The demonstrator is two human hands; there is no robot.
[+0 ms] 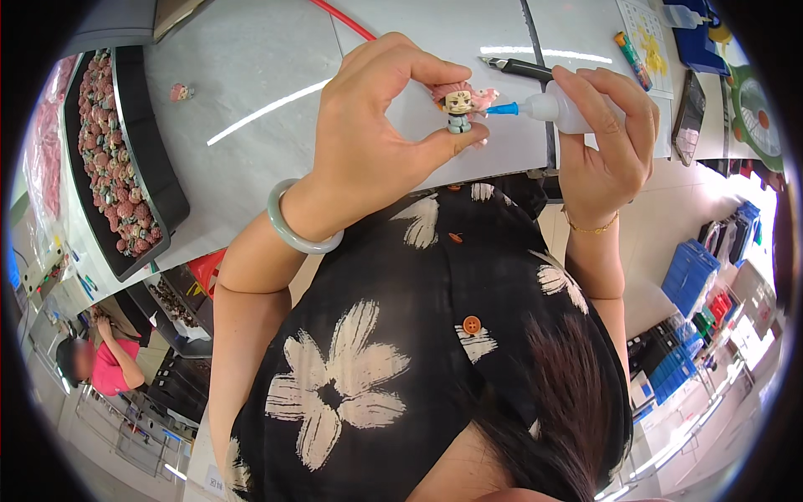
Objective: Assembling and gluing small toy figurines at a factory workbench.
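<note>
My left hand (368,125) pinches a small painted figurine (457,104) between thumb and index finger, its face turned toward me. The figurine has pink hair and a pale blue-grey body, with a pink piece (484,98) at its right side. In my right hand (609,125) is a white squeeze bottle (552,109), held on its side. Its blue nozzle tip (503,109) points left, at or very near the pink piece; whether it touches, I cannot tell. A craft knife (519,69) with a black handle lies just behind the bottle.
A black tray (159,142) full of pink-haired figurines stands on the left. One loose figurine (181,92) lies on the grey table (251,50). Farther right are a green tube (633,60), a phone (688,117), a blue bin (698,42) and a green fan (755,117). Another person (117,364) sits lower left.
</note>
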